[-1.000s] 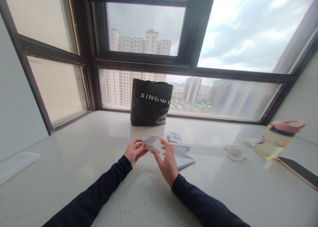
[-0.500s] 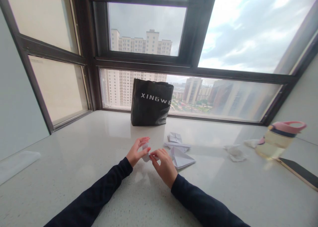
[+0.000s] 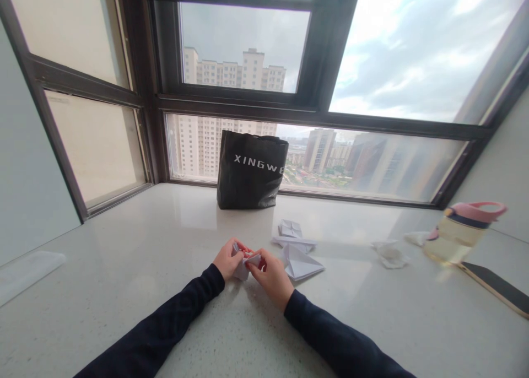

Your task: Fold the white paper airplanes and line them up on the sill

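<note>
A small piece of folded white paper [image 3: 241,271] is held between my two hands, just above the pale speckled countertop. My left hand [image 3: 228,258] pinches its left side, fingers curled behind it. On the other side, my right hand [image 3: 271,275] grips the right part between thumb and fingers. Parts of the paper are hidden by my fingers. Just right of my right hand lies a folded paper piece with pointed corners [image 3: 303,264]. Behind that are a flat folded strip [image 3: 295,242] and a small folded paper square [image 3: 290,228].
A black bag [image 3: 252,171] with white lettering stands by the window. To the right are crumpled white tissue [image 3: 390,254], a bottle with a pink lid [image 3: 460,235] and a phone [image 3: 498,290]. A white flat packet [image 3: 28,273] lies at the far left.
My left hand's fingers, stretched out before, have curled in around the paper. Both hands are closer together, and more of the paper shows below and between them.
</note>
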Motion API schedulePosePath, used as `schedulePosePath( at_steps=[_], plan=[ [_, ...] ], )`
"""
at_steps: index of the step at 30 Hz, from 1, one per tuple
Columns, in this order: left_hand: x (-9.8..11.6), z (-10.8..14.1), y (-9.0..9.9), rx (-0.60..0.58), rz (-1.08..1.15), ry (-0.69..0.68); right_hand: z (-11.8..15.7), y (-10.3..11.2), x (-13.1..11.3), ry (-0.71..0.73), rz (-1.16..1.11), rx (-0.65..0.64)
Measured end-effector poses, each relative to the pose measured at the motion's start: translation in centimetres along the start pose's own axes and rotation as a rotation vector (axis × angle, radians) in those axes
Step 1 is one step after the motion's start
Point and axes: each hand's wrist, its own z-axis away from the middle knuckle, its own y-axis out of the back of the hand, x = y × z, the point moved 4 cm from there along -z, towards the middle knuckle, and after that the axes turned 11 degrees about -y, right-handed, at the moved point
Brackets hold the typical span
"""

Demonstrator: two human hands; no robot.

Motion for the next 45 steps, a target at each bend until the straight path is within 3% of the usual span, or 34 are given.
schedulePosePath(
  at_steps=[4, 10, 13, 15, 18, 23, 29, 35, 41, 45],
  plan=[
    [0.0, 0.0, -0.1, 0.037, 0.105, 0.024, -0.7, 0.8, 0.2, -0.128, -0.107, -0.143],
    [1.5, -0.4, 1.4, 0.137, 0.115, -0.002, 0.8, 4.1, 0.7, -0.284, -0.241, -0.713],
    [1.1, -0.7, 2.0, 0.123, 0.061, 0.024, 2.6, 6.5, 2.9, -0.397, -0.199, -0.842],
    [0.4, -1.0, 2.3, 0.100, 0.013, 0.060, 3.3, 8.1, 5.0, -0.466, -0.151, -0.830],
    [-0.6, -1.2, 2.5, 0.080, -0.041, 0.104, 3.5, 10.0, 7.8, -0.527, -0.089, -0.709],
    [-1.3, -1.3, 2.5, 0.064, -0.057, 0.143, 2.9, 10.5, 9.6, -0.546, -0.037, -0.607],
    [-1.0, -1.1, 2.3, 0.094, -0.036, 0.195, 2.4, 10.0, 9.1, -0.530, 0.152, -0.595],
    [-0.9, -1.1, 2.4, 0.125, 0.022, 0.245, 2.0, 11.5, 6.7, -0.289, 0.607, -0.357],
    [-1.7, -1.2, 2.9, 0.149, 0.106, 0.291, 2.0, 12.6, 6.6, -0.206, 0.660, -0.247],
    [-2.0, -1.3, 3.4, 0.157, 0.158, 0.314, 1.4, 12.3, 4.5, -0.106, 0.592, -0.116]
  ],
)
